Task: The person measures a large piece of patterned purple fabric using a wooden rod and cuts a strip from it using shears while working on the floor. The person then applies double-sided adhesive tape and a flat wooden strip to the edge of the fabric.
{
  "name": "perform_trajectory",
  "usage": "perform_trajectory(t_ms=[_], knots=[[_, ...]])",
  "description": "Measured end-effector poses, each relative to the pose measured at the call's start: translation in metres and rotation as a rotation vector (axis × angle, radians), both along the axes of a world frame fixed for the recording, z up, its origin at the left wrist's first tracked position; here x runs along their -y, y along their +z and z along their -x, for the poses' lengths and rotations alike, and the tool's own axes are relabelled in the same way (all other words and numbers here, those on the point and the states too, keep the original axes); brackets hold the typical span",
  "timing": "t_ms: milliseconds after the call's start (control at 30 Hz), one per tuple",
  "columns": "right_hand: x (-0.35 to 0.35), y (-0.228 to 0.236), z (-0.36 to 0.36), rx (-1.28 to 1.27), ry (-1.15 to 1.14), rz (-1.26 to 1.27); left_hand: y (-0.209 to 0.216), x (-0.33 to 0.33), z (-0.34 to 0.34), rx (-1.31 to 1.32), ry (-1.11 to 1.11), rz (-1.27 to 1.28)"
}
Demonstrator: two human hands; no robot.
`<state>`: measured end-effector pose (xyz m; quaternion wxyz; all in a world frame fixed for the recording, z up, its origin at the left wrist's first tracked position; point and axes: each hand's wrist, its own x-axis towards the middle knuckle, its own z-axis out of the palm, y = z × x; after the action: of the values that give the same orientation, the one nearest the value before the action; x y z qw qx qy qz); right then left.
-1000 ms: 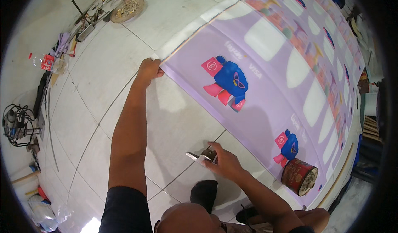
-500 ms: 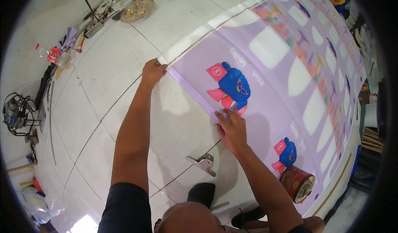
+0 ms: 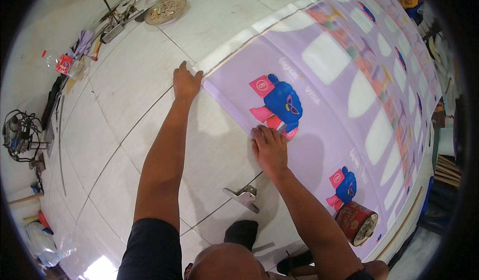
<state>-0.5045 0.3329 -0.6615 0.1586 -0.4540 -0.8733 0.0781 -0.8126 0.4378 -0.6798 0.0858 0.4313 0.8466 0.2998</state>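
A large lilac printed sheet point(image 3: 234, 70) lies over the tiled floor, with blue cartoon figures, pink squares and white rounded shapes on it. My left hand point(image 3: 187, 84) is at its near left corner, fingers stretched forward on the floor and thumb apart beside the corner. Along the sheet's near edge, my right hand point(image 3: 271, 153) lies flat with its fingers extended over the folded-looking border, just below a blue figure. A metal bulldog clip point(image 3: 243, 198) rests on the tiles between my forearms. Nearer my right forearm, a dark red tin point(image 3: 356, 223) stands on the sheet.
A round dish of small bits point(image 3: 166, 10) sits at the far left among tools along the wall. Also on the left are a plastic bottle point(image 3: 65, 64) and a corded power tool point(image 3: 22, 135). Wooden sticks point(image 3: 447, 170) lie at the right. My dark-clad foot point(image 3: 241, 234) is below the clip.
My left hand's fingers have gone from curled at the corner to stretched out. My right hand has slid slightly left along the sheet's edge and now lies flatter.
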Motion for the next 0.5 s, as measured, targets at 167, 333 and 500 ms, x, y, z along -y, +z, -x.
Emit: perform_trajectory(t_ms=[167, 333, 500], knots=[[0.000, 0.000, -0.001, 0.010, -0.004, 0.006, 0.018, 0.003, -0.005, -0.314, -0.487, -0.174], [-0.001, 0.008, 0.005, 0.010, -0.015, 0.045, 0.004, -0.001, -0.001, -0.307, -0.522, -0.169], [-0.013, 0.025, 0.012, 0.049, 0.010, 0.108, -0.011, 0.022, 0.024, -0.275, -0.372, -0.195]])
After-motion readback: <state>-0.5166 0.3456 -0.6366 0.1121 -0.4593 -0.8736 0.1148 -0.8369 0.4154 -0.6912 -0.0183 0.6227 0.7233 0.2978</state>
